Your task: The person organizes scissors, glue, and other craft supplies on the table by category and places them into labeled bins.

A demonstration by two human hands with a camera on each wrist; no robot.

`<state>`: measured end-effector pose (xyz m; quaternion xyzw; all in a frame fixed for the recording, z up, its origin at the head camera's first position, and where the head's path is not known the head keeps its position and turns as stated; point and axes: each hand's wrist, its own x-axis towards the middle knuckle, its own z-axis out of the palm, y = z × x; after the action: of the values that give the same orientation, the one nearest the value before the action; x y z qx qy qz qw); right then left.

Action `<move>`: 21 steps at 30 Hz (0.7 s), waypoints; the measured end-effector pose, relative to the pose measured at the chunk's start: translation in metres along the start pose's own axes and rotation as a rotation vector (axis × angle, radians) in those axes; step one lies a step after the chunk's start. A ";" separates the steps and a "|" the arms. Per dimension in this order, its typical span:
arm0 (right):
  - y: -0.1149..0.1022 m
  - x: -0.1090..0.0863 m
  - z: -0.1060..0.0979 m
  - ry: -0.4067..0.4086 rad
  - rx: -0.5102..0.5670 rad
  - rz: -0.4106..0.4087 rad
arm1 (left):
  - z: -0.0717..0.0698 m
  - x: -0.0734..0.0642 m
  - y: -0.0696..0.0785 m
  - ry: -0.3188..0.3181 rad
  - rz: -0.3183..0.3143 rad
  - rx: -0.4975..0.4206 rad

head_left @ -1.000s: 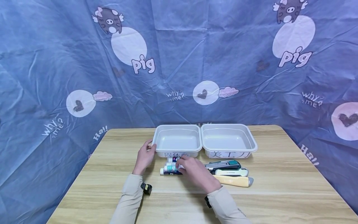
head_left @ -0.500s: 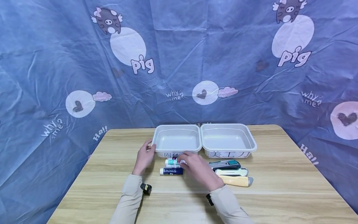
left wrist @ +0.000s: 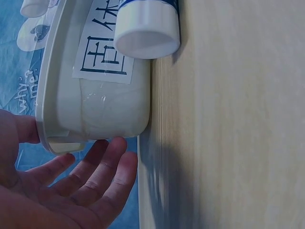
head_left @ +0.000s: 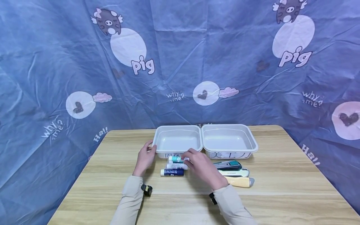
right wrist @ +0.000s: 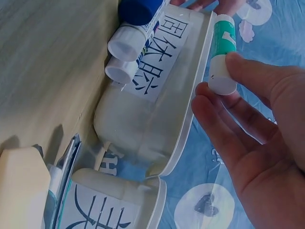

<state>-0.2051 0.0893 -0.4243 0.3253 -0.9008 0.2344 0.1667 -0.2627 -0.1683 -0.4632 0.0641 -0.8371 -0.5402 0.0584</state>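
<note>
A glue stick with a green label (right wrist: 224, 38) is pinched between the thumb and fingertips of my right hand (head_left: 203, 167). It is raised off the table, in front of the left white tub (head_left: 178, 142). Below it lie three more glue sticks: a dark blue one (head_left: 175, 172) nearest me, a whitish one (head_left: 177, 166) behind that, and another mostly hidden at the tub's front. My left hand (head_left: 144, 160) rests at the tub's left end. In the left wrist view, its thumb touches the rim (left wrist: 40, 129) and its fingers (left wrist: 107, 164) extend loosely under it.
The right white tub (head_left: 230, 140) stands against the left one; both carry paper labels with Chinese characters. Several utility knives, including a green-grey one (head_left: 232, 164), a pale green one (head_left: 236, 172) and a yellow one (head_left: 239, 182), lie before it. A blue patterned cloth (head_left: 180, 62) hangs behind the table.
My right hand has lifted the green-labelled glue stick from the group and moved it slightly back, toward the left tub. My left hand has stayed at the tub's end.
</note>
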 end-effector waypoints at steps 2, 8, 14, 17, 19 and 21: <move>0.001 0.000 0.000 0.010 0.005 -0.001 | 0.000 0.000 0.000 0.002 0.003 0.000; 0.006 0.000 -0.002 0.030 0.020 0.023 | 0.001 -0.001 0.000 0.004 0.005 0.001; 0.011 0.001 -0.004 0.056 0.013 0.054 | 0.001 -0.001 0.001 0.006 0.009 -0.001; 0.012 0.000 -0.006 0.059 0.013 0.071 | 0.002 -0.001 0.001 0.007 0.011 -0.002; 0.013 0.000 -0.007 0.058 0.017 0.083 | 0.002 -0.002 0.001 0.006 0.010 -0.003; 0.013 -0.001 -0.008 0.057 0.025 0.096 | 0.002 -0.002 0.002 0.006 0.011 -0.003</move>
<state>-0.2120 0.1030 -0.4223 0.2769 -0.9073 0.2628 0.1766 -0.2613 -0.1651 -0.4626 0.0613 -0.8365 -0.5407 0.0641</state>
